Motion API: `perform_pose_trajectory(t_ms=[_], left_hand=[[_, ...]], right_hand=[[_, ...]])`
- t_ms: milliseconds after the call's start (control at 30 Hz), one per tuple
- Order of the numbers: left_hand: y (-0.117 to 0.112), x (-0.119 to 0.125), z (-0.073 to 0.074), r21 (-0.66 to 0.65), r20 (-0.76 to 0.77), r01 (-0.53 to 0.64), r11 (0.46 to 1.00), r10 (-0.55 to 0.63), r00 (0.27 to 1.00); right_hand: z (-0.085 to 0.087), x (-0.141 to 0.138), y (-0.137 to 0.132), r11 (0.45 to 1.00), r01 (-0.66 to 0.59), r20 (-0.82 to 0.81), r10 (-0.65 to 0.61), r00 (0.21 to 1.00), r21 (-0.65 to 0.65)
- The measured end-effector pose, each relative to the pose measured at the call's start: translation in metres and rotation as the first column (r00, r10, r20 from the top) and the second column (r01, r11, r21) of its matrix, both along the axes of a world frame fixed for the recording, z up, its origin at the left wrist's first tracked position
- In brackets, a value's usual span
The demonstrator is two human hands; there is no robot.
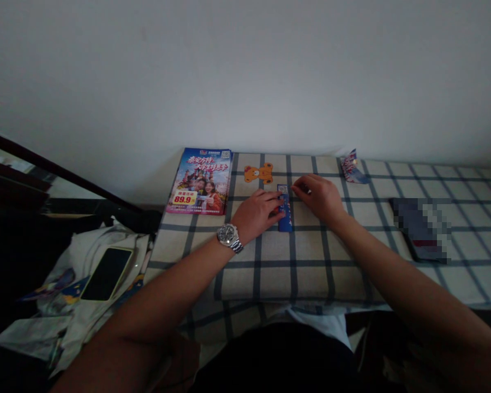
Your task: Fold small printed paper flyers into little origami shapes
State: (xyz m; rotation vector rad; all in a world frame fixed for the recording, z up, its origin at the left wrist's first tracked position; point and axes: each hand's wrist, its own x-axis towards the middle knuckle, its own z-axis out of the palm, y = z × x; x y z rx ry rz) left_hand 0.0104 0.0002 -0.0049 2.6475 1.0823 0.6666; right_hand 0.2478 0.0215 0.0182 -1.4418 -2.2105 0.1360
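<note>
A narrow blue strip of folded printed paper (pixel 285 222), with a QR code at its top end, lies on the checked cloth. My left hand (pixel 258 212), wearing a metal watch (pixel 228 236) at the wrist, rests on it from the left. Its fingers are stretched out and their tips press the strip's left side. Just right of the strip's upper end is my right hand (pixel 319 197), thumb and fingertips drawn together in a pinch. Nothing shows between those fingertips. An orange bear-shaped cutout (pixel 258 173) lies flat beyond my hands.
Left of my hands lies a stack of printed flyers (pixel 200 183). A crumpled piece of printed paper (pixel 353 168) stands near the wall. A dark, partly blurred phone (pixel 421 229) is at right on the checked cloth (pixel 270 278). Another phone (pixel 107 274) rests on white fabric at lower left.
</note>
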Motion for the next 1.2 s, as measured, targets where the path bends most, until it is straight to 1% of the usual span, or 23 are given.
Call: perform_pose_trajectory(t_ms=[100, 167, 300, 400, 567, 700, 833, 933, 1000, 1133, 1200], left_hand=[[0.0, 0.0, 0.0, 0.004, 0.003, 0.0, 1.0, 0.0, 1.0], [0.0, 0.0, 0.0, 0.009, -0.001, 0.003, 1.0, -0.003, 1.0], [-0.001, 0.0, 0.002, 0.01, -0.014, 0.005, 1.0, -0.005, 1.0], [-0.001, 0.0, 0.003, 0.011, -0.012, 0.002, 1.0, -0.002, 1.0], [-0.002, -0.001, 0.001, 0.009, 0.022, -0.018, 1.0, 0.018, 1.0], [-0.003, -0.002, -0.001, 0.02, 0.054, -0.018, 1.0, 0.016, 0.998], [-0.006, -0.001, 0.002, 0.025, 0.056, -0.014, 1.0, 0.013, 0.998], [-0.006, -0.002, 0.005, 0.058, 0.022, -0.014, 0.998, 0.012, 1.0], [-0.006, -0.002, 0.006, 0.081, -0.001, 0.006, 0.997, -0.006, 1.0], [-0.005, -0.003, 0.006, 0.101, -0.045, 0.108, 0.989, -0.104, 0.994], [-0.006, -0.002, 0.007, 0.1, -0.062, 0.133, 0.986, -0.127, 0.99]], right_hand=[[-0.003, 0.002, -0.005, 0.999, -0.05, -0.02, 0.049, 0.999, -0.012], [-0.007, 0.005, -0.007, 0.993, -0.115, -0.024, 0.115, 0.993, 0.016], [-0.016, 0.009, -0.01, 0.965, -0.256, -0.028, 0.258, 0.966, 0.061], [-0.021, 0.011, -0.012, 0.948, -0.314, -0.032, 0.316, 0.948, 0.053], [-0.027, 0.01, -0.012, 0.946, -0.312, -0.069, 0.318, 0.946, 0.086], [-0.029, 0.008, -0.011, 0.945, -0.31, -0.087, 0.319, 0.944, 0.103], [-0.028, 0.007, -0.012, 0.947, -0.303, -0.095, 0.313, 0.945, 0.109], [-0.028, 0.006, -0.013, 0.947, -0.303, -0.1, 0.313, 0.944, 0.101], [-0.03, 0.006, -0.013, 0.949, -0.297, -0.099, 0.307, 0.946, 0.1], [-0.031, 0.006, -0.014, 0.951, -0.288, -0.09, 0.299, 0.95, 0.113], [-0.031, 0.006, -0.015, 0.952, -0.282, -0.097, 0.294, 0.951, 0.12]])
